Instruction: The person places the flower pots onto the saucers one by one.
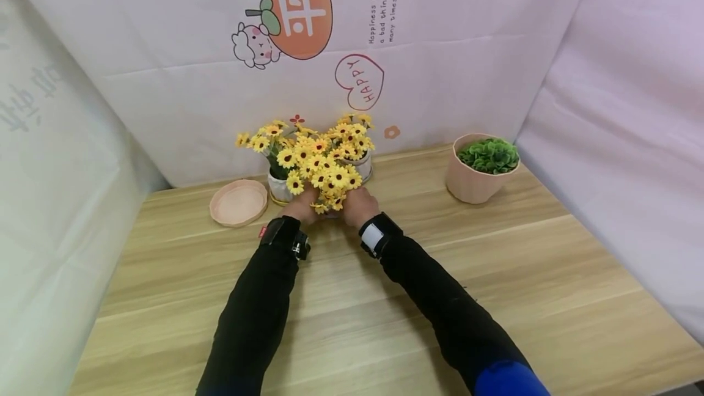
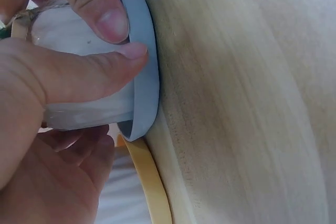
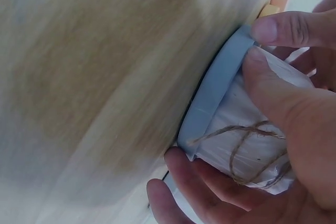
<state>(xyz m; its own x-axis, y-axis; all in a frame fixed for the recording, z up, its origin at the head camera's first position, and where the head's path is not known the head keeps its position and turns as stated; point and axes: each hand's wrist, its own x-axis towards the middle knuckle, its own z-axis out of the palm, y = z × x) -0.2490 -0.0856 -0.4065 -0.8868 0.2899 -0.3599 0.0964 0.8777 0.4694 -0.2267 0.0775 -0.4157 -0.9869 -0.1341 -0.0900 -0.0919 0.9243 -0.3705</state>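
In the head view, yellow artificial flowers (image 1: pixel 328 177) rise between my two hands and hide most of their pot. The wrist views show this white flowerpot (image 2: pixel 63 30), wrapped with brown twine (image 3: pixel 242 129), seated in a blue-grey saucer (image 3: pixel 214 98). My left hand (image 1: pixel 302 206) grips one side, its thumb lying along the pot toward the saucer's rim. On the other side my right hand (image 1: pixel 360 206) grips the pot, its thumb at the saucer's rim and other fingers curled beneath in its wrist view. Saucer and tabletop look in contact or nearly so.
Two more pots of yellow flowers stand close behind: a white pot (image 1: pixel 279 188) on a yellow saucer (image 2: pixel 149 187) at left, another pot (image 1: pixel 361 167) at right. A pink saucer (image 1: pixel 239 203) lies farther left. A pink planter (image 1: pixel 474 179) with green foliage (image 1: pixel 489 156) stands right, near the back cloth.
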